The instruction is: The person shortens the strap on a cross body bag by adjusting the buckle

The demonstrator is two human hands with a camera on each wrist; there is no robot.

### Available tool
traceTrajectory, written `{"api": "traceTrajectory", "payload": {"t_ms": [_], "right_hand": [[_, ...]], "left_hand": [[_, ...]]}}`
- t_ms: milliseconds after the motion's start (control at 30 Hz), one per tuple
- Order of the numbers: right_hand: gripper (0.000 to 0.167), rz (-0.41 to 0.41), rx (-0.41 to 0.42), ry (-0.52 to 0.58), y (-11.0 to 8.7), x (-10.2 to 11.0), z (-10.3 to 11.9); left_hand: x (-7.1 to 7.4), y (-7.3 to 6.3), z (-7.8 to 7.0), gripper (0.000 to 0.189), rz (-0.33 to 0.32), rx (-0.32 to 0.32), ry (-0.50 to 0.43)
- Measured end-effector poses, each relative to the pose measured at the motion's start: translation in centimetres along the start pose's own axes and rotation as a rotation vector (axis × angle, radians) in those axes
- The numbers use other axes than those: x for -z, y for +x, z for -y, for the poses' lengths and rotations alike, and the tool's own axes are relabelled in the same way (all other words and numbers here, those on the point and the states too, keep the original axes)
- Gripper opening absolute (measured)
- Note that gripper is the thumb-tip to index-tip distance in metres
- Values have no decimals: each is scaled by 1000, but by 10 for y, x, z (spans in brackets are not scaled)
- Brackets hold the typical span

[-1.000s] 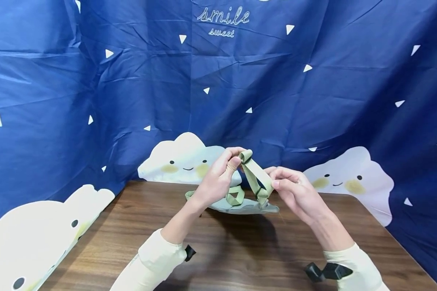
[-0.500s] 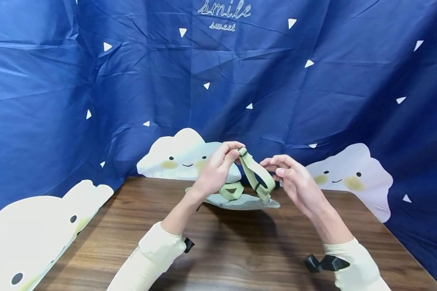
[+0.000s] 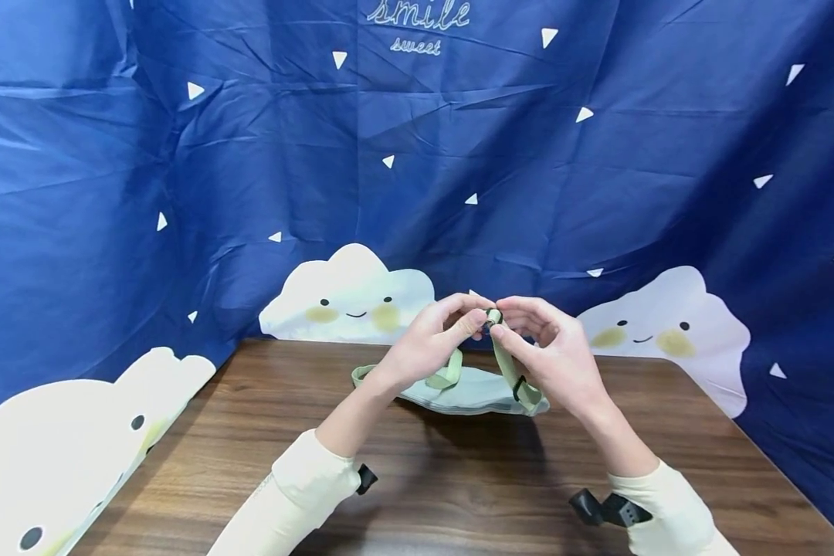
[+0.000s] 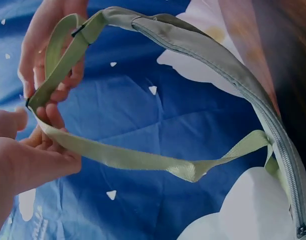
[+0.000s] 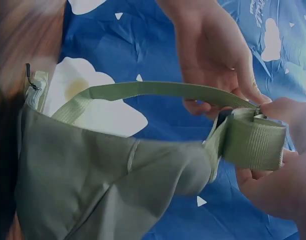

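Note:
A grey-green zippered bag [image 3: 476,390] with a light green webbing strap [image 4: 128,156] is in front of me, below my hands. The bag's shadow falls on the table; I cannot tell whether it touches the wood. My left hand [image 3: 427,340] pinches the strap at a small black slider buckle [image 3: 493,316]. From the other side my right hand [image 3: 556,351] also pinches the strap by that buckle, its fingertips close to the left ones. A second black slider [image 4: 79,30] sits nearer the bag's end. In the right wrist view, a folded strap loop [image 5: 255,142] hangs by the right hand.
A brown wooden table [image 3: 417,494] lies under the arms. Behind it hangs a blue curtain [image 3: 417,154] printed with clouds and white triangles. Both wrists carry black camera mounts, the right one [image 3: 611,508] standing out from the sleeve.
The right hand let go of the strap's lower part, then moved left to the buckle beside the left hand. The spread strap loop has narrowed, and the bag's right end has sunk slightly.

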State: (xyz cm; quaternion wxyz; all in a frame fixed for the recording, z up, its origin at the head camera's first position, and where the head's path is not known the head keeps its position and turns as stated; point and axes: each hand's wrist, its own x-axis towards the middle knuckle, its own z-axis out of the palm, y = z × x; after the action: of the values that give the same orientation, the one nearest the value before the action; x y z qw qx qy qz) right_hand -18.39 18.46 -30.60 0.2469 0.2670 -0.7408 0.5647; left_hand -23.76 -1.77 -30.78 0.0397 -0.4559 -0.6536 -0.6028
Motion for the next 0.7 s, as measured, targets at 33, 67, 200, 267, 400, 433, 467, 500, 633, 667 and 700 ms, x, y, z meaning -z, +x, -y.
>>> {"api": "traceTrajectory", "payload": {"t_ms": [33,67,200,267,400,433,467,500,633,667,700], "right_hand": [[34,0,8,0,0,1,1],[34,-1,17,-1,0,2,1],[37,0,73,21,0,7,4],[38,9,104,38,1,8,5],[41,30,149,65,1,9,7],[41,36,160,66,1,9,7],[42,41,169,69,1,8,7],[43,45,179,73,1,8,8],[45,74,213,103,0,8,8],[45,81,218,108,0,8,8],[45,91,224,113,0,8,8]], "left_hand": [[1,0,0,27,2,20,-29],[2,-1,0,27,-3,46,-47],[5,-1,-2,29,-25,120,-61],[7,-2,-3,29,-31,147,-42],[13,-2,-4,28,-5,178,-55],[14,-2,-4,27,3,185,-57],[16,-3,-4,27,10,190,-56],[17,-3,-5,27,15,188,-56],[17,-3,-7,29,29,162,-22],[17,-3,-8,29,32,154,-11],[16,-3,-9,28,33,147,-5]]}}
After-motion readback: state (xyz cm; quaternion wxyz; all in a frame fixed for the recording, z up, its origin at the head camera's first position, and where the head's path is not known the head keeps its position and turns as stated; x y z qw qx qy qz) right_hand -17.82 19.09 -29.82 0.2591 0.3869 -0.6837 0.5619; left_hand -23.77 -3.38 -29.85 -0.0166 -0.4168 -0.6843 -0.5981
